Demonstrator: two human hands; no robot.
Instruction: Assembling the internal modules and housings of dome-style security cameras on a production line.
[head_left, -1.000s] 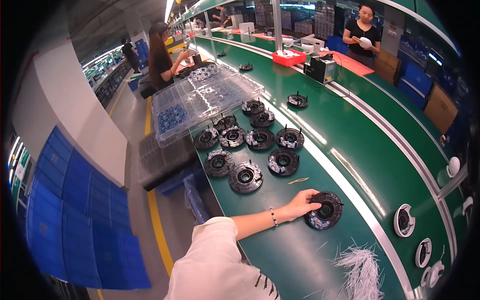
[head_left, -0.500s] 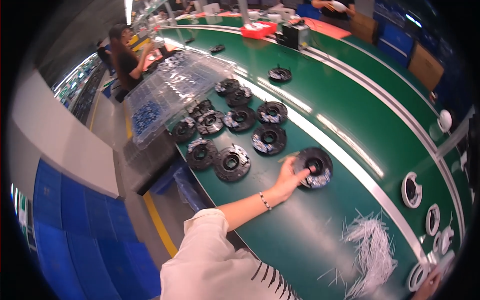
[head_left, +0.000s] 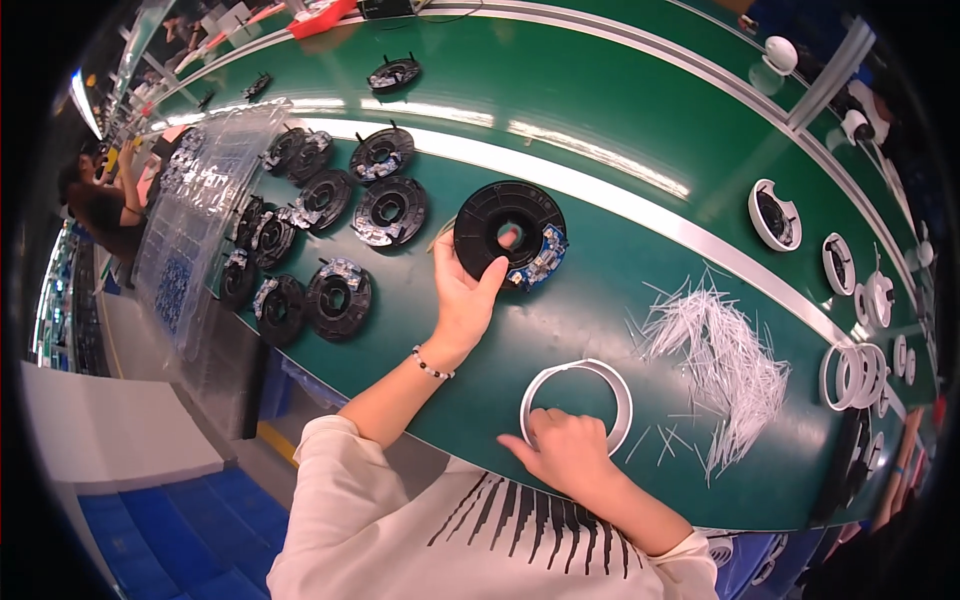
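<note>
My left hand [head_left: 469, 285] grips a round black plastic base [head_left: 490, 215] by its near edge, thumb on its face and a fingertip showing through the centre hole. A blue circuit board [head_left: 541, 257] sits along the base's lower right edge. The base is held up and tilted above the green worktop. Near the worktop's front edge, my right hand [head_left: 570, 450] holds a white plastic ring [head_left: 622, 400], fingers curled over the near rim into its opening, thumb stretched out to the left. The ring is to the right of and nearer than the black base.
Several black bases with boards [head_left: 340, 298] stand at the left, beside a clear compartment tray [head_left: 165, 270]. A heap of thin white strips [head_left: 725, 355] lies right of the ring. White rings [head_left: 850, 375] stand farther right. Beyond a metal rail runs a green conveyor [head_left: 600, 100].
My view has swung to the right. The black base has turned, bringing its blue board clearly into view. My right hand has come from the far right to the front with the white ring.
</note>
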